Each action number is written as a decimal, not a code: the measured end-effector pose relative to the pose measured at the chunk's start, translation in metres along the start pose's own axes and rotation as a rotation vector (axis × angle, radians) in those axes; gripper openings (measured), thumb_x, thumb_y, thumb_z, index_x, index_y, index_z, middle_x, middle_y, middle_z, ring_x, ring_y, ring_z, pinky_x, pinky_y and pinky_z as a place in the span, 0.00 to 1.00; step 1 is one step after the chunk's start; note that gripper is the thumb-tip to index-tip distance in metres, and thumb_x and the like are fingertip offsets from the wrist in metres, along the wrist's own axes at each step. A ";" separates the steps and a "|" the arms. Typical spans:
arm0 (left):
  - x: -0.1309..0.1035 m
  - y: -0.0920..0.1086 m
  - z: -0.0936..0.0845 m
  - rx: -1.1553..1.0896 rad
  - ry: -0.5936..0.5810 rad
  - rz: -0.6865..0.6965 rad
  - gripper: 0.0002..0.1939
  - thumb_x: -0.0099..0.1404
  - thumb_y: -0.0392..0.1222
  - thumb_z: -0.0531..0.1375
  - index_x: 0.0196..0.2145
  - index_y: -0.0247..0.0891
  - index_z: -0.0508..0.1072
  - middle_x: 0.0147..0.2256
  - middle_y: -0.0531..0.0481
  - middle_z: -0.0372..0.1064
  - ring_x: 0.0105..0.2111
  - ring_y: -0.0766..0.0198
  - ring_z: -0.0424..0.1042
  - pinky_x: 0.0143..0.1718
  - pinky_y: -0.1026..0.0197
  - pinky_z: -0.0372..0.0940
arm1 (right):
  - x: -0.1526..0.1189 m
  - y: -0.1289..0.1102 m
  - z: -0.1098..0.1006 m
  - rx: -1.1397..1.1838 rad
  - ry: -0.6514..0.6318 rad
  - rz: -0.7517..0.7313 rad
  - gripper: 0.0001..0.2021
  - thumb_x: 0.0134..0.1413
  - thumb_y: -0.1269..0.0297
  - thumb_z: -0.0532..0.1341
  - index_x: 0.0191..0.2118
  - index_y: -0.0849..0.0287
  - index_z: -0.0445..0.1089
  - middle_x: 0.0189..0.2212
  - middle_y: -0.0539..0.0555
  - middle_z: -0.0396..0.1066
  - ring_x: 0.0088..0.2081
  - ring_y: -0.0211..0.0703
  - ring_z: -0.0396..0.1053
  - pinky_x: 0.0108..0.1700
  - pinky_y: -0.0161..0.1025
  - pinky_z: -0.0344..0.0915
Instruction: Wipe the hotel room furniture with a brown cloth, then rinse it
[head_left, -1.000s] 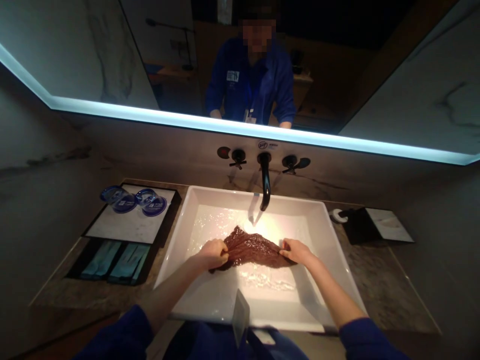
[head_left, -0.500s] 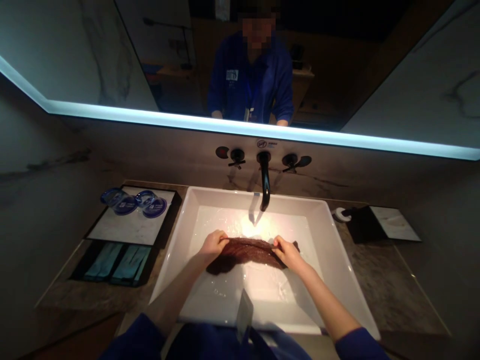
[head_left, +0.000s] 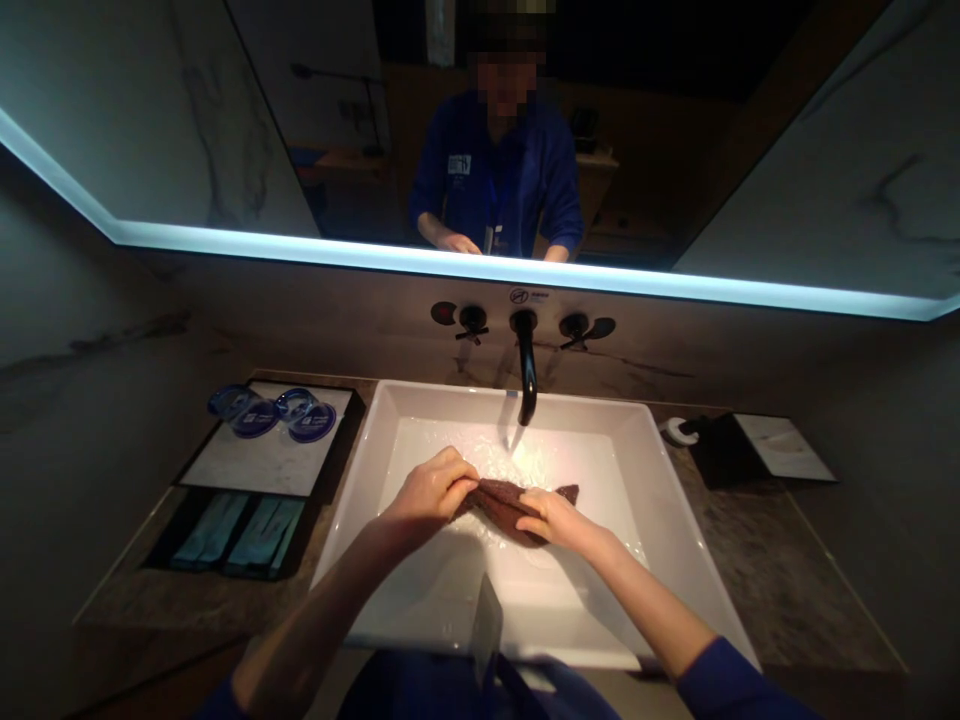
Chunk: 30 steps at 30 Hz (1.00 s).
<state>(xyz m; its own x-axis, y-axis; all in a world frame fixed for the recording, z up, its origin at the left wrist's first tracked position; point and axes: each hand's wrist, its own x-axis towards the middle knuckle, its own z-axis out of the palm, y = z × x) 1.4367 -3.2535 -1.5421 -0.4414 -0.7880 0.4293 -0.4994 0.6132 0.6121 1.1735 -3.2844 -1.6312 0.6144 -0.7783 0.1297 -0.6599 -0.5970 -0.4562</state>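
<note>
A dark brown wet cloth (head_left: 499,508) is bunched between my hands, low over the white rectangular sink (head_left: 667,500). My left hand (head_left: 433,490) is closed on its left end, thumb and fingers pinching the fabric. On the right part of the cloth, my right hand (head_left: 556,518) grips with thumb and fingers, and a loose corner sticks out beyond it. Water with ripples covers the basin floor beneath. The black faucet spout (head_left: 528,375) reaches over the sink behind the cloth.
Left on the counter stand a marble-topped tray (head_left: 247,465) with two upturned glasses on blue coasters and a box with teal packets (head_left: 262,535). To the right are a white roll-like object (head_left: 681,432) and a black box (head_left: 724,450). A lit mirror hangs above.
The cloth was spread wide between my hands and is now bunched shorter. My left hand has lifted and moved right; my right hand has shifted left with it.
</note>
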 end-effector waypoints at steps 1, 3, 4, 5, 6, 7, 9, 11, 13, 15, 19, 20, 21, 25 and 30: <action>-0.003 0.003 -0.006 0.000 0.018 0.006 0.10 0.65 0.38 0.52 0.33 0.38 0.73 0.33 0.50 0.66 0.35 0.66 0.67 0.38 0.63 0.61 | -0.007 0.006 -0.002 -0.003 -0.009 -0.003 0.08 0.55 0.62 0.56 0.28 0.56 0.69 0.27 0.52 0.69 0.31 0.41 0.65 0.36 0.37 0.60; -0.008 0.008 -0.015 0.014 0.049 0.004 0.09 0.64 0.37 0.53 0.32 0.38 0.73 0.32 0.51 0.66 0.34 0.67 0.67 0.38 0.64 0.61 | -0.021 0.012 -0.008 -0.005 -0.033 0.029 0.10 0.55 0.63 0.53 0.27 0.56 0.69 0.27 0.53 0.69 0.31 0.43 0.65 0.37 0.38 0.61; -0.011 0.011 -0.019 0.025 0.060 -0.001 0.08 0.64 0.37 0.53 0.31 0.38 0.73 0.31 0.51 0.66 0.34 0.67 0.67 0.38 0.64 0.61 | -0.029 0.013 -0.011 -0.007 -0.027 0.071 0.11 0.55 0.63 0.52 0.27 0.56 0.68 0.26 0.53 0.69 0.30 0.43 0.65 0.36 0.39 0.61; -0.014 0.014 -0.022 0.035 0.067 -0.004 0.08 0.64 0.36 0.54 0.31 0.38 0.73 0.31 0.52 0.66 0.33 0.67 0.67 0.37 0.64 0.61 | -0.037 0.012 -0.015 -0.001 -0.015 0.122 0.12 0.55 0.62 0.51 0.26 0.56 0.68 0.25 0.53 0.68 0.29 0.43 0.64 0.35 0.39 0.61; -0.017 0.017 -0.025 0.039 0.078 -0.001 0.08 0.63 0.36 0.54 0.30 0.38 0.72 0.30 0.52 0.66 0.32 0.68 0.67 0.36 0.65 0.62 | -0.045 0.010 -0.021 0.020 0.003 0.174 0.12 0.55 0.61 0.51 0.26 0.56 0.67 0.24 0.52 0.67 0.28 0.42 0.64 0.33 0.39 0.60; -0.020 0.021 -0.028 0.042 0.092 0.010 0.08 0.63 0.35 0.55 0.30 0.38 0.72 0.29 0.53 0.66 0.31 0.68 0.66 0.35 0.65 0.62 | -0.054 0.005 -0.027 0.057 0.025 0.216 0.13 0.55 0.59 0.51 0.25 0.56 0.67 0.23 0.51 0.67 0.27 0.42 0.63 0.31 0.39 0.60; -0.024 0.030 -0.036 0.053 0.126 0.061 0.08 0.63 0.34 0.55 0.29 0.39 0.73 0.29 0.53 0.66 0.30 0.69 0.66 0.33 0.66 0.62 | -0.072 -0.007 -0.045 0.166 0.072 0.266 0.15 0.56 0.55 0.51 0.26 0.57 0.67 0.22 0.50 0.66 0.26 0.41 0.63 0.30 0.38 0.60; -0.027 0.041 -0.046 0.086 0.148 0.146 0.08 0.64 0.34 0.55 0.30 0.39 0.73 0.29 0.52 0.66 0.30 0.69 0.66 0.33 0.67 0.62 | -0.091 -0.024 -0.068 0.259 0.117 0.286 0.16 0.56 0.51 0.52 0.29 0.57 0.68 0.23 0.51 0.67 0.27 0.41 0.64 0.30 0.37 0.61; -0.029 0.055 -0.058 0.127 0.170 0.238 0.08 0.65 0.34 0.54 0.31 0.39 0.73 0.29 0.51 0.67 0.30 0.69 0.67 0.32 0.67 0.63 | -0.107 -0.041 -0.094 0.303 0.140 0.291 0.18 0.56 0.49 0.52 0.30 0.57 0.69 0.23 0.52 0.67 0.25 0.41 0.64 0.27 0.37 0.61; -0.030 0.072 -0.071 0.153 0.196 0.304 0.08 0.65 0.35 0.54 0.32 0.40 0.73 0.28 0.51 0.66 0.29 0.68 0.67 0.30 0.66 0.63 | -0.120 -0.057 -0.120 0.318 0.143 0.289 0.19 0.56 0.46 0.53 0.30 0.56 0.70 0.20 0.52 0.65 0.22 0.40 0.62 0.24 0.37 0.60; -0.027 0.099 -0.091 0.146 0.265 0.384 0.07 0.64 0.35 0.56 0.34 0.42 0.74 0.26 0.51 0.66 0.26 0.68 0.66 0.25 0.66 0.62 | -0.129 -0.081 -0.162 0.288 0.187 0.212 0.20 0.51 0.43 0.56 0.26 0.54 0.71 0.19 0.55 0.65 0.21 0.42 0.62 0.23 0.39 0.60; -0.024 0.101 -0.094 0.144 0.297 0.397 0.06 0.64 0.35 0.56 0.33 0.42 0.74 0.26 0.52 0.66 0.25 0.69 0.66 0.25 0.66 0.61 | -0.127 -0.083 -0.168 0.282 0.218 0.193 0.20 0.50 0.42 0.57 0.25 0.54 0.70 0.19 0.55 0.65 0.21 0.42 0.62 0.23 0.39 0.60; -0.019 0.100 -0.095 0.146 0.324 0.398 0.06 0.63 0.36 0.57 0.33 0.42 0.74 0.26 0.52 0.66 0.26 0.69 0.66 0.25 0.66 0.61 | -0.123 -0.083 -0.173 0.285 0.254 0.183 0.20 0.49 0.42 0.57 0.24 0.54 0.70 0.19 0.55 0.64 0.22 0.42 0.62 0.23 0.39 0.60; 0.013 0.060 -0.077 0.141 0.270 0.242 0.06 0.63 0.37 0.56 0.31 0.40 0.73 0.29 0.53 0.68 0.32 0.67 0.68 0.34 0.64 0.63 | -0.084 -0.049 -0.163 0.323 0.325 0.228 0.20 0.48 0.43 0.58 0.24 0.57 0.66 0.22 0.52 0.64 0.25 0.40 0.62 0.27 0.37 0.60; 0.061 -0.040 -0.013 0.313 -0.007 -0.123 0.06 0.63 0.38 0.56 0.34 0.37 0.74 0.34 0.49 0.71 0.38 0.64 0.69 0.42 0.63 0.63 | -0.018 0.040 -0.101 0.253 0.187 0.379 0.16 0.53 0.51 0.55 0.28 0.60 0.65 0.24 0.50 0.66 0.27 0.39 0.64 0.30 0.35 0.61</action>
<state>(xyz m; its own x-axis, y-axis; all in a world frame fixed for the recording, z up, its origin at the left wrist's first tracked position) 1.4398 -3.3264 -1.5315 -0.3680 -0.8575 0.3595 -0.7537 0.5015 0.4247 1.0922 -3.3137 -1.5627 0.2475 -0.9671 0.0583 -0.6819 -0.2166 -0.6986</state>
